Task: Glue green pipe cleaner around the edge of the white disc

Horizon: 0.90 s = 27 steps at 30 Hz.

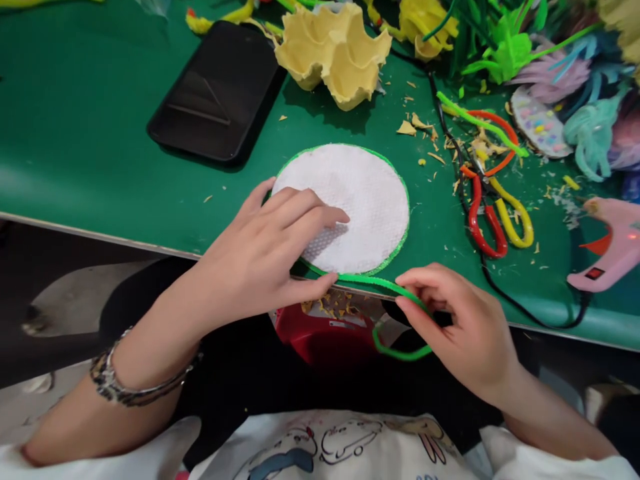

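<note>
- Guiding a green fuzzy strip (370, 281) along the near edge of a white disc (373, 200) looks to be the step in hand.
- The left hand (260, 250) is spread rather than clenched, its fingers over the disc and its thumb touching the strip by the near edge.
- The right hand (465, 323) grasps the strip between thumb and fingers, beyond the disc's near right side; a loose green length curves below, past the edge of the desk (75, 153).
- The next move, as judged from this pose, calls for a steady disc and light tension, with the strip kept close to the rim.
- The disc lies flat on the desk near its front edge, round, white and finely dimpled, with green around the visible rim.
- A pink glue gun (617, 240) lies well apart, to the right.
</note>
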Each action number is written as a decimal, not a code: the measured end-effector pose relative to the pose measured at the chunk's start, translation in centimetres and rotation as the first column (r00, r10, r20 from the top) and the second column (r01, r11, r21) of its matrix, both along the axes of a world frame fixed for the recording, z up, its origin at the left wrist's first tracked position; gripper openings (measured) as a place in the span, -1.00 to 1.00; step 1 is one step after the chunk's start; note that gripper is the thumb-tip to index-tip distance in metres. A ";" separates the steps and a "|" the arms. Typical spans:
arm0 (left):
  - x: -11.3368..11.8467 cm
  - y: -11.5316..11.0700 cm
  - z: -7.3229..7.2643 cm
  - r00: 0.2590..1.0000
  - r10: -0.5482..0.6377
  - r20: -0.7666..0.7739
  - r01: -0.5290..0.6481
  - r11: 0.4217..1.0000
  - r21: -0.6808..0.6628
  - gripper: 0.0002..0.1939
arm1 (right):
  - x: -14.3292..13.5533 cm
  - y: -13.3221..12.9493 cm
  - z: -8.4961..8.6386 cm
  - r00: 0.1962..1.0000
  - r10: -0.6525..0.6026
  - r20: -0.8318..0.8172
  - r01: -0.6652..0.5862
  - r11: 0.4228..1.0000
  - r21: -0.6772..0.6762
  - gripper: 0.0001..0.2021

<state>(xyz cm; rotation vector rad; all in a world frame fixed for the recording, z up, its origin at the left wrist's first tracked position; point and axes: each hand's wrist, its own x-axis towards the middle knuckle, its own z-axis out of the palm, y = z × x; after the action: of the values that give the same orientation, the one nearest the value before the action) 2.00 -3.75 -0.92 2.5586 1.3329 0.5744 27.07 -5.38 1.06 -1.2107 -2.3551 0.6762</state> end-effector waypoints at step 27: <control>0.9 -0.1 0.1 0.996 0.087 -0.019 -0.087 0.996 -0.020 -0.69 | 0.8 2.8 -0.3 0.988 -0.060 0.140 0.035 0.984 0.176 -0.81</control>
<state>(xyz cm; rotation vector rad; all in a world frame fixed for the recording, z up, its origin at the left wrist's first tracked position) 2.90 -3.89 -0.86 2.5053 1.4550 0.5504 27.92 -2.61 0.76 -1.2715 -2.4355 0.3698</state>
